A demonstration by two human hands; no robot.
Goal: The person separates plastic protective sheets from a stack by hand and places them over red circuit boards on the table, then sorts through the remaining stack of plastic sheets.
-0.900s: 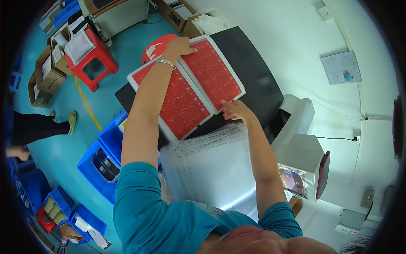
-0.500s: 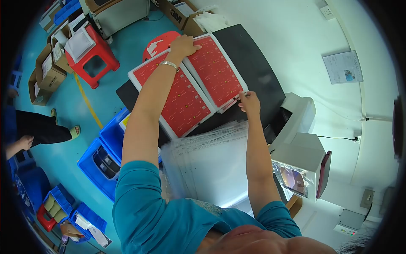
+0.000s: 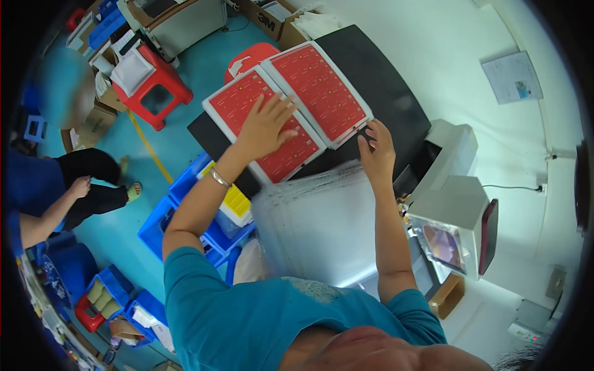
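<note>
My left hand [image 3: 266,128], with a bracelet on its wrist, is spread open over the left stack of red printed sheets [image 3: 286,162]. Whether its fingers touch the top sheet, I cannot tell. Right beside lies a second stack of red printed sheets [image 3: 322,93], its white edges showing. At this stack's lower right corner is my right hand [image 3: 378,148], fingers apart and slightly curled, with nothing visible in them. Both stacks rest on a black table [image 3: 387,83]. Nearer to me is a fanned pile of translucent plastic sheets [image 3: 315,229].
A light-grey machine [image 3: 445,210] stands at the right. Blue bins [image 3: 154,229] sit on the floor at the left, and a red stool [image 3: 176,93] holds papers. Another person [image 3: 37,179] stands at the far left. Cardboard boxes [image 3: 263,18] are behind the table.
My left hand has left the top of the right stack and come back toward me over the left stack. My right hand has opened away from the corner. The other person has moved further into view.
</note>
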